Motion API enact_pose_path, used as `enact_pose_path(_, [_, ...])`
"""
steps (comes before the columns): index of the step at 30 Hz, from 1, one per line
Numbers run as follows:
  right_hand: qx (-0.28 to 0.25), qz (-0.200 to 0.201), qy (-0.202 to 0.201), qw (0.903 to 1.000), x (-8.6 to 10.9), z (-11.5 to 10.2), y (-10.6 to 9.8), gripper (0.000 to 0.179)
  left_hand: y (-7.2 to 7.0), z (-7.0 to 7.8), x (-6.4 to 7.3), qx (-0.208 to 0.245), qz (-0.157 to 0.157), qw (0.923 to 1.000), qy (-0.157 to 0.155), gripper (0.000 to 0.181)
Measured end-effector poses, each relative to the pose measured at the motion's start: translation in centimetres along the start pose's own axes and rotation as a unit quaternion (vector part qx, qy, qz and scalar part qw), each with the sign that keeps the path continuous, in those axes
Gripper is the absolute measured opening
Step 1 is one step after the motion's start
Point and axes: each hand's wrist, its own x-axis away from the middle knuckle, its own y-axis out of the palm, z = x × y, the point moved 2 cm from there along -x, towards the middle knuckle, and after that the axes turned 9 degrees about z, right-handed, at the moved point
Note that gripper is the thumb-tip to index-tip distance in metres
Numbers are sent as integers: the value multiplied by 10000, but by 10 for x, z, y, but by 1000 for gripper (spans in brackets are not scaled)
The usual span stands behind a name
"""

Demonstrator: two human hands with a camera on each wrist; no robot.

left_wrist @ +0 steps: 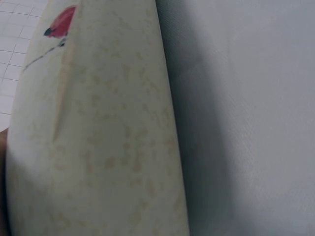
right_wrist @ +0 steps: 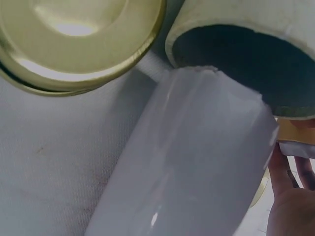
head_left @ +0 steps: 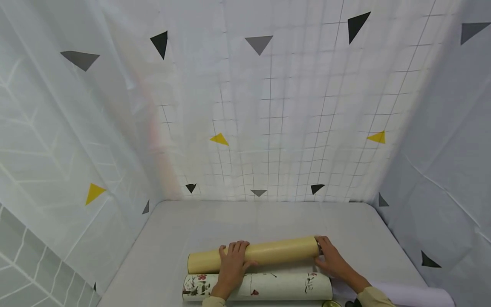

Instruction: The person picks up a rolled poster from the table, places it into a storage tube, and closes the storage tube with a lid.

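A long yellow cardboard tube (head_left: 281,251) lies at a slight slant, its right end raised a little. My left hand (head_left: 232,270) grips it left of the middle, fingers over the top and thumb along the near side. At its right end, my right hand (head_left: 335,261) holds the rim, fingers above and thumb below; whether it also pinches something inside that end, I cannot tell. In front lies a cream tube with flower prints (head_left: 285,286), under my left wrist. The right wrist view shows its open end, with a pale lavender roll (right_wrist: 192,157) against the opening.
A gold round lid (right_wrist: 74,44) lies by the printed tube's open end, at the bottom edge of the head view. Beyond my right sleeve the lavender roll (head_left: 414,295) stretches right. White sheets (head_left: 268,106) with coloured triangles enclose the white table (head_left: 215,221).
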Motion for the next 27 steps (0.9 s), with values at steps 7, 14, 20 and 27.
enact_pose_path(7, [-138,-53,-73,9999,1,3,0,59,-1,1,0,-30,18,10000,19,62])
enact_pose_path(14, [-338,-480,235,9980,0,1,-1,64,-3,2,0,-24,-2,10000,11,62])
enact_pose_path(20, [-332,-433,505,9972,-1,3,-4,56,-3,2,0,25,-101,9999,-8,63])
enact_pose_path(27, [533,503,-96,9973,-5,13,-6,42,-2,1,0,69,-33,10000,16,63])
